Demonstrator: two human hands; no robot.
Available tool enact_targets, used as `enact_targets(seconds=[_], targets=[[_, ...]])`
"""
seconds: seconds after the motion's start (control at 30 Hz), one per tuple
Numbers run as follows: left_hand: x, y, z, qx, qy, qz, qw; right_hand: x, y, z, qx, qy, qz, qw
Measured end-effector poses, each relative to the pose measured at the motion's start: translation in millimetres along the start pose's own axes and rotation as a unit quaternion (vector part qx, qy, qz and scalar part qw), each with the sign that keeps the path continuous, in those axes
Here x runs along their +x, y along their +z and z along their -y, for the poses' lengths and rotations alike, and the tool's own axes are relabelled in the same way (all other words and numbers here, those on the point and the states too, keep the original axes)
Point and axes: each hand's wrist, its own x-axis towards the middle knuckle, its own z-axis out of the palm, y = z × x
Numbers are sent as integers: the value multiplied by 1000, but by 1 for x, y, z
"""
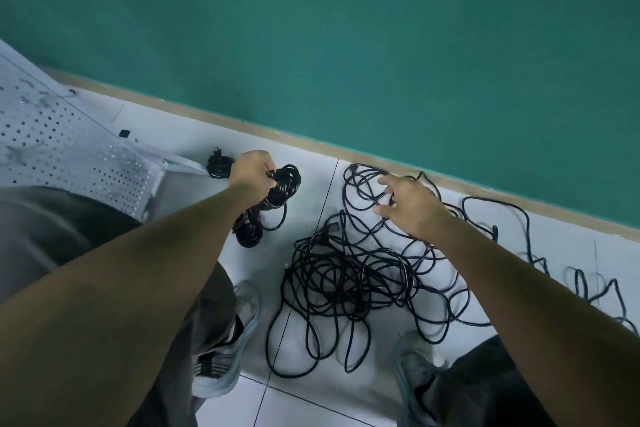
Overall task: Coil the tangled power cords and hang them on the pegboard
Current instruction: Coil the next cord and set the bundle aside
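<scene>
both hands are low over the floor. left hand grips a finished coil of black cord, its fingers curled around the middle of the bundle. right hand reaches into the tangled cords at the centre of the frame; its fingers are bent and seem to pinch one strand at the upper part of the heap, but i cannot tell for sure that the strand is held.

the step in hand looks like starting the next cord. it is better to find a plug end first and pull it out slowly, because the loops cross many times and a fast pull will tighten the knots. one plug seems to lie at the upper left side of the heap, near the right hand. the left hand could put the coil down or hang it, so both hands are free to wind.

for room: the pegboard leans at the left of the frame, near the coil, and its foot is just beside the bundle. the green wall closes the upper side, with more cord running along its lower edge to the right. two shoes stand at the lower side, one touching the heap's edge. open floor is between the coil and the heap.
</scene>
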Motion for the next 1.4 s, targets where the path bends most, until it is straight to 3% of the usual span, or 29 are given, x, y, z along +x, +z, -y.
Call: enact_targets(seconds=[0.37,0.77,1.2,1.4], targets=[[92,35,72,49,-21,-50,997,78,58,-34,8,38,73,997],[140,101,85,69,15,31,997,118,98,-46,12,40,102,994],[119,142,102,-72,-23,68,995,121,110,-45,14,35,125,991],[88,150,102,-123,-87,-5,989,125,111,-43,16,35,123,992]])
